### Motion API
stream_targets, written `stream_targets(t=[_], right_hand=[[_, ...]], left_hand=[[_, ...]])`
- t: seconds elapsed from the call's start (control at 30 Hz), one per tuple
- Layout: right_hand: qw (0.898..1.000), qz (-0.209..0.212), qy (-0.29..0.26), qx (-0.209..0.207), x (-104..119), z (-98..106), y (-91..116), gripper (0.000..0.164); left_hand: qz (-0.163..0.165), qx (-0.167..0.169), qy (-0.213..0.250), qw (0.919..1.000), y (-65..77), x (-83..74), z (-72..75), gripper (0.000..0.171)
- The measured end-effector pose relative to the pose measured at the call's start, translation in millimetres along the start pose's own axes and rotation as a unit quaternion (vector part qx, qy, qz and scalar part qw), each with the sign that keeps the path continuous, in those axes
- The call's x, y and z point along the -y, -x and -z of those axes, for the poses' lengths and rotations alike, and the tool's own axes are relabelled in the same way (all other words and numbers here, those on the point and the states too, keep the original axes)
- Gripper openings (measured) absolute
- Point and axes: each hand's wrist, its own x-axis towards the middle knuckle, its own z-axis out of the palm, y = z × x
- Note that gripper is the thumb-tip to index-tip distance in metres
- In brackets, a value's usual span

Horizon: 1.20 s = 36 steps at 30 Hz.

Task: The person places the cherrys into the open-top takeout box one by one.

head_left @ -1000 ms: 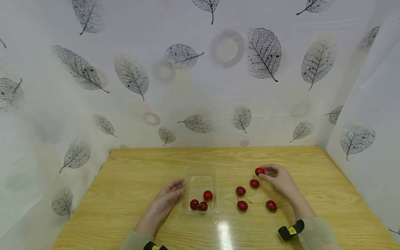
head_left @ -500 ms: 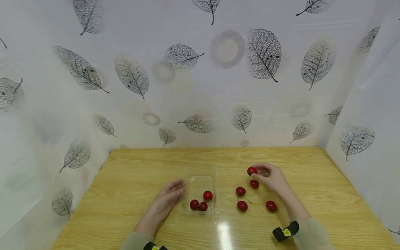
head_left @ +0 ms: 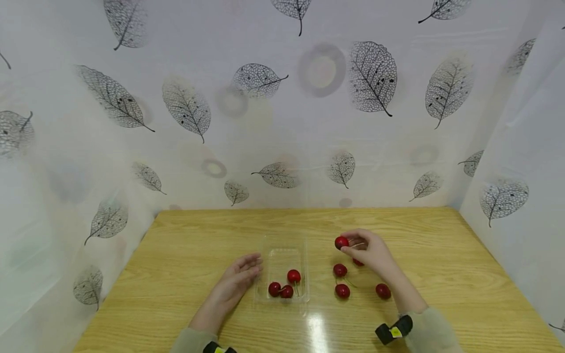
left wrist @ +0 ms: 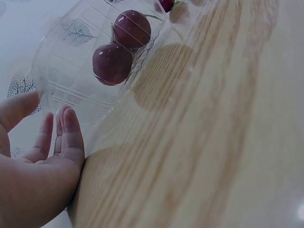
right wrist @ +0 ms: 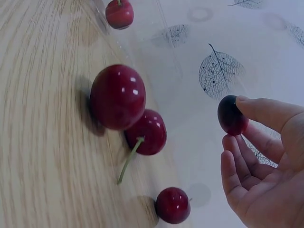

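Observation:
My right hand (head_left: 368, 251) pinches a red cherry (head_left: 341, 242) between thumb and fingers, raised over the table; the right wrist view shows the held cherry (right wrist: 232, 115) clearly. At the middle of the table stands a clear plastic box (head_left: 286, 251) with three cherries (head_left: 293, 276) inside. Beside its left wall is my left hand (head_left: 238, 279), its fingers fairly straight and holding nothing. In the left wrist view the fingertips (left wrist: 70, 118) lie close against the clear box (left wrist: 66, 90); whether they touch it I cannot tell.
Several loose cherries lie right of the box: two with stems (head_left: 340, 270) near each other, one (head_left: 383, 291) farther right, and one (head_left: 358, 262) partly hidden behind my right hand. A leaf-patterned sheet (head_left: 309, 122) rises behind the wooden table (head_left: 198, 235).
My right hand has moved left with the pinched cherry, toward the box, and now partly covers a loose cherry. My left hand and the box have stayed in place.

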Motion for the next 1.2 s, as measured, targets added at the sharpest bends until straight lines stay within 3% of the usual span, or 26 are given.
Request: stream_targets(t=[0.63,1.0,1.2], right_hand=[[0.999,0.024,-0.011,0.034,24.5,-28.2,0.9,0.034],[0.996,0.069,-0.005,0.060,31.9,-46.9,4.2,0.029],[0.994,0.081,-0.010,0.076,33.9,-55.4,5.4,0.028]], left_hand=[[0.014,-0.005,-0.005,0.9999,-0.6,-0.4,1.8,0.060],[-0.030,0.023,-0.003,0.9993,-0.8,4.5,3.8,0.062],[0.004,-0.007,-0.007,0.9999,-1.1,0.6,0.1,0.063]])
